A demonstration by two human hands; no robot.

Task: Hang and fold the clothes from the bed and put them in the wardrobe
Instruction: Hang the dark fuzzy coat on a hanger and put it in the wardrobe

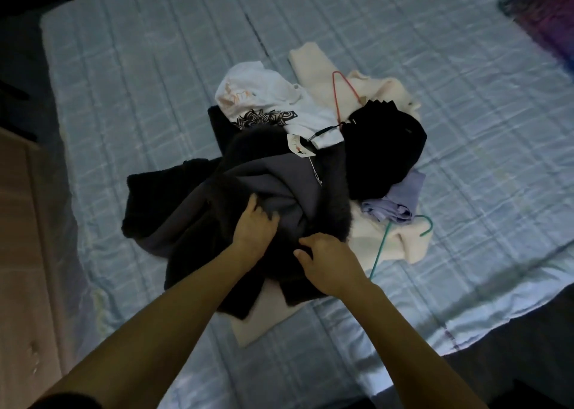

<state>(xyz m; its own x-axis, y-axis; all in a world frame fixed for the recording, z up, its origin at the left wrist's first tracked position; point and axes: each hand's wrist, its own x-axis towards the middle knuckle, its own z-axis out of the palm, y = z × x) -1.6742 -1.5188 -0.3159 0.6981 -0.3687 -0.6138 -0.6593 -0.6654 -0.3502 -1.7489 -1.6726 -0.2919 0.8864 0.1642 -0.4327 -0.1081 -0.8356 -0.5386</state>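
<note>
1. The dark fleecy jacket lies on the near side of the clothes heap in the middle of the bed, with its grey lining turned up.
2. My left hand has its fingers curled into a fold of that lining. My right hand bunches the furry outer cloth at the near edge, thumb and fingers closed on it.
3. I judge it soft, bulky and floppy. It should not slip, but it will sag and drag.
4. In this dim light I take it for a jacket, though it may be a robe. The best hold is the collar or shoulders, which I would expect near the paper tag.
5. The green hanger lies just beside my right hand and could snag as I lift.
</note>
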